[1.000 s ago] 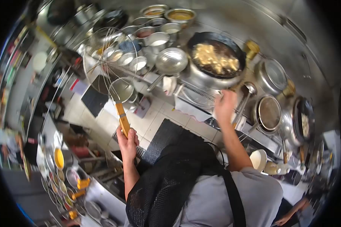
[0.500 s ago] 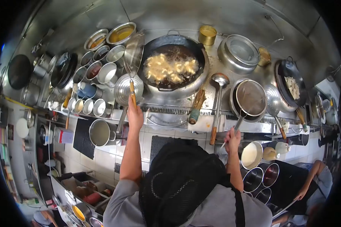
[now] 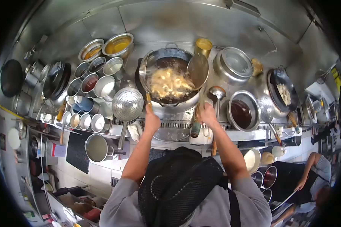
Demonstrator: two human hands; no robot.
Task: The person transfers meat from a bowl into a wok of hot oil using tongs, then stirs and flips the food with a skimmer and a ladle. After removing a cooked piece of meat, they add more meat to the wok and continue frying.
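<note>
A black wok (image 3: 178,101) on the stove holds pale food pieces (image 3: 169,83) frying in oil. My left hand (image 3: 152,122) grips the wooden handle of a wire skimmer (image 3: 149,72), whose basket reaches into the left side of the wok around the food. My right hand (image 3: 207,114) holds the handle of a fine mesh strainer (image 3: 198,66), whose tilted round face stands over the wok's right rim. Both arms reach forward over the counter edge.
Several seasoning bowls (image 3: 98,68) stand left of the wok. A perforated ladle (image 3: 128,104) and a steel ladle (image 3: 217,92) rest by it. A pot of dark liquid (image 3: 243,112), a steel pot (image 3: 233,65) and a second wok (image 3: 282,92) lie right. Another person (image 3: 314,170) works at lower right.
My left hand has swung the wire skimmer from the left into the wok. My right hand has lifted the mesh strainer off the dark-liquid pot and brought it to the wok's right rim.
</note>
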